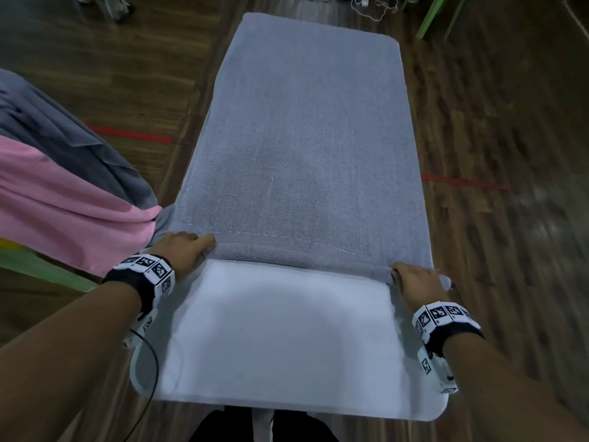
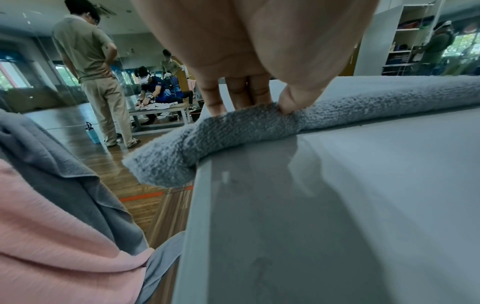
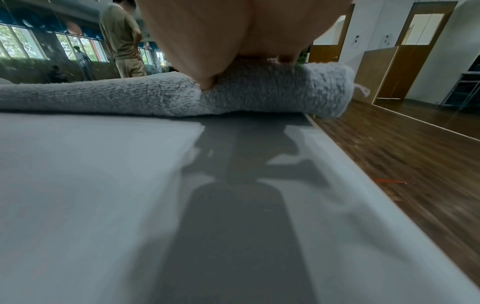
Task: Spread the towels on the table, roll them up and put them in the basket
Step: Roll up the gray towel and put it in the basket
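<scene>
**A:** Your grey towel [image 1: 306,138] lies flat along the white bench [image 1: 274,339], filling the middle and top of the head view, with its near edge already turned into a thin roll across the lower middle. Your left hand [image 1: 183,250] pinches that roll, thumb in front and fingers [image 2: 240,92] behind; your right hand [image 1: 414,280] curls round its other end the same way.

**B:** How will it handle?

**A:** I'd judge it soft, light and floppy terry, not slippery. Both ends overhang the bench edges and sag, so grip at the two ends, as you do, and keep the turns even or the roll may cone.

**B:** And the surroundings?

**A:** The bench top looks smooth and glossy, so the cloth may slide. A pink towel [image 1: 63,205] and a darker grey cloth [image 1: 70,132] hang at the left of the frame. The floor [image 1: 497,129] is wood with red tape lines. No basket shows.
</scene>
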